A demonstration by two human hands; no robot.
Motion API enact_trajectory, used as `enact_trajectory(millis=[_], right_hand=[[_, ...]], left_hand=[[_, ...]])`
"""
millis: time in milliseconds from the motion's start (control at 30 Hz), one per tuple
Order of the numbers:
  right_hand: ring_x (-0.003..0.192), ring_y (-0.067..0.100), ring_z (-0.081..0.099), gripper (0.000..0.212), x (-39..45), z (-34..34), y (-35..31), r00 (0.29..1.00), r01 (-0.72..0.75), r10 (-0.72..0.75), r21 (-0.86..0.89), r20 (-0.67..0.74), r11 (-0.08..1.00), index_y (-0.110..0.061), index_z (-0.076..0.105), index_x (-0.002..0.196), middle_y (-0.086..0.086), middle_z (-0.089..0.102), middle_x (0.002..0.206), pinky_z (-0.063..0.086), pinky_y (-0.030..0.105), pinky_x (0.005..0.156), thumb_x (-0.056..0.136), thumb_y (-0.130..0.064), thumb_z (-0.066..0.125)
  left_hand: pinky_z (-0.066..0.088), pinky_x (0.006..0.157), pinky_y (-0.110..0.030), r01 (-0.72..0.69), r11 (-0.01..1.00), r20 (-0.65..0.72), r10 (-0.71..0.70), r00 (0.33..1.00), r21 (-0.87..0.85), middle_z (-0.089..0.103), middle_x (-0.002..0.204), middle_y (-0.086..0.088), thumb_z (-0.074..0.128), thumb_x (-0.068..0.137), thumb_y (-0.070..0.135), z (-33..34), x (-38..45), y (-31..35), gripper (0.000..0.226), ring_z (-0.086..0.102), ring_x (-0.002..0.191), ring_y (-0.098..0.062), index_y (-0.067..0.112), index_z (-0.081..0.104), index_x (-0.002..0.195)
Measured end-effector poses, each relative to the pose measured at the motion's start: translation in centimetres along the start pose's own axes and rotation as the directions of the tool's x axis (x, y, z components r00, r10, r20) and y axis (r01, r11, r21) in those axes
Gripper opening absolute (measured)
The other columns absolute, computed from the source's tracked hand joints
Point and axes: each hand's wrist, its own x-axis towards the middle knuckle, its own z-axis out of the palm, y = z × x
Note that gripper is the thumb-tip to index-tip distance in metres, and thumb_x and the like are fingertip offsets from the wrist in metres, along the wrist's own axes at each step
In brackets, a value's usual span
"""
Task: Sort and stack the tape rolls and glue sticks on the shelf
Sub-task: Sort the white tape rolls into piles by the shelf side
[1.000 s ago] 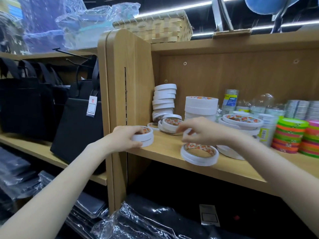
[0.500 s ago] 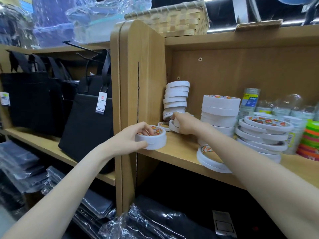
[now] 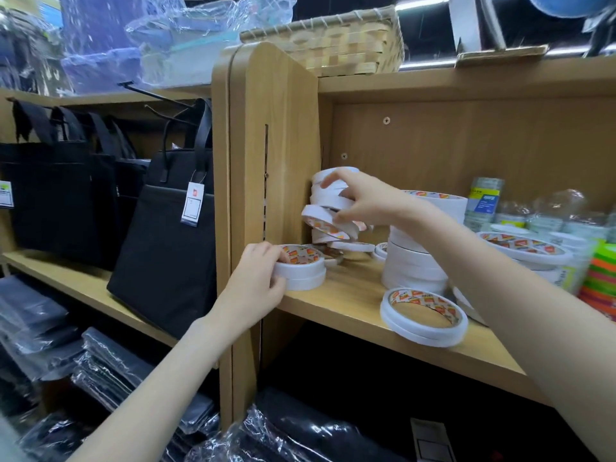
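Observation:
My left hand [image 3: 256,278] grips a short stack of two white tape rolls [image 3: 305,270] at the front left corner of the wooden shelf [image 3: 353,305]. My right hand [image 3: 358,203] holds several narrow white tape rolls [image 3: 328,215] lifted and tilted above the shelf, close to the side panel. A few more narrow rolls [image 3: 353,245] lie under them. A tall stack of wide white rolls [image 3: 416,261] stands just right of my right wrist. Two wide rolls [image 3: 423,316] lie near the front edge.
Further right stand more wide rolls [image 3: 523,250], green and orange tape [image 3: 600,281] and clear wrapped items [image 3: 483,201]. The wooden side panel [image 3: 266,145] bounds the shelf on the left. Black bags [image 3: 166,235] hang left. A woven basket [image 3: 333,41] sits on top.
My right hand has risen from the shelf floor, lifting several narrow rolls that now tilt in its grip. The left hand stays on its two-roll stack. The camera has moved closer.

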Motion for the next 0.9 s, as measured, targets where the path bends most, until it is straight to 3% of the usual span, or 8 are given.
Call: enact_trajectory(millis=[100,200,333,467,600,700,800,900], right_hand=[[0.092,0.01,0.052,0.05,-0.6,1.2,0.0,0.986,0.141,-0.141,0.001,0.09,0.99,-0.02,0.047,0.124,-0.006,0.056,0.105,0.042,0.019,0.074,0.079,-0.008,0.064],[0.11,0.013,0.049,0.055,-0.7,2.2,0.6,0.955,0.178,-0.153,-0.079,0.254,0.981,-0.018,0.047,0.126,-0.001,0.053,0.123,0.041,0.027,0.093,0.077,-0.013,0.071],[0.094,0.023,0.054,0.026,-1.0,2.1,0.8,0.938,0.211,-0.122,-0.254,0.325,0.944,-0.013,0.062,0.098,0.006,0.062,0.103,0.042,0.037,0.081,0.077,-0.023,0.072],[0.08,0.024,0.053,0.015,-1.2,2.3,0.8,0.938,0.219,-0.138,-0.235,0.317,0.947,-0.01,0.062,0.085,0.011,0.062,0.088,0.04,0.037,0.069,0.08,-0.021,0.07],[0.061,0.016,0.033,0.026,-0.5,2.9,-0.3,0.938,0.263,-0.191,-0.239,0.288,0.935,-0.011,0.044,0.067,0.006,0.041,0.069,0.024,0.029,0.055,0.081,-0.014,0.066],[0.067,0.02,0.041,0.025,0.3,3.3,-0.7,0.935,0.277,-0.2,-0.25,0.292,0.928,-0.007,0.052,0.071,0.01,0.049,0.073,0.029,0.031,0.06,0.077,-0.022,0.071],[0.068,0.014,0.041,0.023,0.0,3.0,-0.5,0.947,0.25,-0.206,-0.165,0.247,0.954,-0.019,0.053,0.071,-0.003,0.047,0.069,0.029,0.024,0.059,0.076,-0.026,0.074],[0.083,0.01,0.053,0.023,-1.2,2.1,0.4,0.969,0.236,-0.23,-0.063,0.095,0.97,-0.012,0.067,0.095,0.0,0.064,0.089,0.041,0.023,0.074,0.075,-0.017,0.076]], left_hand=[[0.036,0.089,-0.003,0.038,0.994,-0.161,-0.054,0.986,-0.099,0.037,0.121,0.006,0.061,0.083,0.007,0.2,-1.0,0.1,0.052,0.04,0.107,0.003,0.011,0.039,0.13],[0.029,0.093,-0.001,0.059,0.988,-0.14,-0.079,0.987,-0.141,0.029,0.136,0.006,0.067,0.082,0.015,0.7,-1.7,0.5,0.078,0.032,0.114,0.011,0.016,0.021,0.145],[0.028,0.103,-0.017,0.074,0.99,-0.125,-0.09,0.988,-0.124,0.027,0.148,0.001,0.069,0.082,0.022,1.0,-1.7,0.8,0.085,0.03,0.128,0.0,0.019,0.014,0.147],[0.026,0.108,-0.024,0.088,0.991,-0.138,-0.101,0.985,-0.1,0.025,0.151,-0.001,0.069,0.082,0.024,1.4,-1.4,1.4,0.088,0.026,0.137,-0.009,0.019,0.011,0.148],[0.033,0.104,-0.026,0.089,0.989,-0.176,-0.11,0.978,-0.12,0.023,0.152,-0.001,0.069,0.082,0.02,1.6,-1.1,1.8,0.094,0.029,0.137,-0.013,0.028,0.001,0.146],[0.038,0.102,-0.031,0.077,0.997,-0.201,-0.076,0.977,-0.003,0.022,0.152,-0.005,0.071,0.079,0.024,1.5,-1.0,1.7,0.096,0.031,0.136,-0.019,0.03,0.004,0.147],[0.039,0.1,-0.036,-0.023,0.969,-0.225,0.08,0.971,0.245,0.028,0.15,-0.009,0.074,0.076,0.027,1.2,-0.9,1.1,0.09,0.037,0.132,-0.028,0.032,0.015,0.144],[0.04,0.098,-0.033,-0.04,0.969,-0.197,0.09,0.976,0.242,0.032,0.148,-0.008,0.073,0.076,0.027,0.7,-0.6,0.5,0.083,0.04,0.129,-0.027,0.031,0.02,0.14]])
